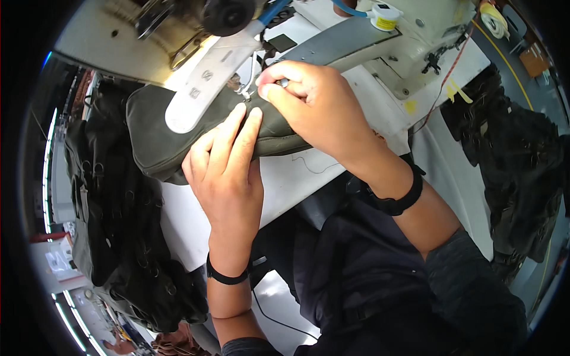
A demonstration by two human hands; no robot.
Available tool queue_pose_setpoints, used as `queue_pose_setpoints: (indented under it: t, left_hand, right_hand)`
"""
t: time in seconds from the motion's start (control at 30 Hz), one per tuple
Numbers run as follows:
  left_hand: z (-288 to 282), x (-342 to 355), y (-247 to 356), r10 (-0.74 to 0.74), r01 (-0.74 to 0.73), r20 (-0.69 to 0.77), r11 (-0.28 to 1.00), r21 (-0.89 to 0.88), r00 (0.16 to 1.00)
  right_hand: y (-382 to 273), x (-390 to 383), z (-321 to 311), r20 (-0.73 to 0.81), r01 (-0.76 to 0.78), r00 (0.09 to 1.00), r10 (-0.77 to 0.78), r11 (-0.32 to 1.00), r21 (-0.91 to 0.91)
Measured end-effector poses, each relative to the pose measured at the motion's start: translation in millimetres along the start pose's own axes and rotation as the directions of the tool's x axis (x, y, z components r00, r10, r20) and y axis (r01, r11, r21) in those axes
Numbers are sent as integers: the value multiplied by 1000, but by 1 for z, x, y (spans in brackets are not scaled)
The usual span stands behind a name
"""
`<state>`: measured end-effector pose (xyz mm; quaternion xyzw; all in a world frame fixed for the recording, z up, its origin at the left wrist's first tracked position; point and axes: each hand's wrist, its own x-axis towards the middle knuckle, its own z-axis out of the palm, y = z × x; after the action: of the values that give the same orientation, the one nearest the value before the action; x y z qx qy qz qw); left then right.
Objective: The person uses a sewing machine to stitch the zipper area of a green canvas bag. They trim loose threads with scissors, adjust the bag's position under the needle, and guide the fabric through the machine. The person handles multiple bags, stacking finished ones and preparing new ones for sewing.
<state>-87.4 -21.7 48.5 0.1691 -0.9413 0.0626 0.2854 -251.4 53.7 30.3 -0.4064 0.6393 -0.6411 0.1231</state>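
A dark olive fabric bag piece [151, 121] lies on the white work table under the head of a sewing machine [113, 38]. The machine's needle and presser foot area [244, 92] meets the fabric near its upper edge. My left hand [225, 169] rests on the bag, fingers stretched out, fingertips just short of the presser foot. On the other side of the foot, my right hand [323, 107] is closed in a pinch close to the fabric. A small shiny bit shows between its fingers, too small to name. A long pale guard [199, 92] hangs over the bag, hiding part of it.
Dark bags with metal rings [119, 219] are heaped at the left, and more dark bags [513, 172] hang at the right. A white container with a yellow label [386, 16] stands on the machine. Loose thread [314, 172] lies on the white table [190, 225].
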Motion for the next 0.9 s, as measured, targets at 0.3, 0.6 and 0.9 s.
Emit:
queue_pose_setpoints:
  t: [0.3, 0.6, 0.9]
  left_hand:
    - [0, -3, -1, 3, -3, 11, 1000, -7, 1000]
    - [-5, 2, -2, 12, -12, -1, 999, -44, 1000]
    - [-3, 0, -1, 7, -7, 23, 1000, -4, 1000]
  right_hand:
    - [7, -2, 8, -80, 33, 996, -28, 997, 64]
    - [-2, 0, 1, 22, -85, 996, 84, 995, 53]
    - [2, 1, 4, -35, -14, 999, 17, 995, 99]
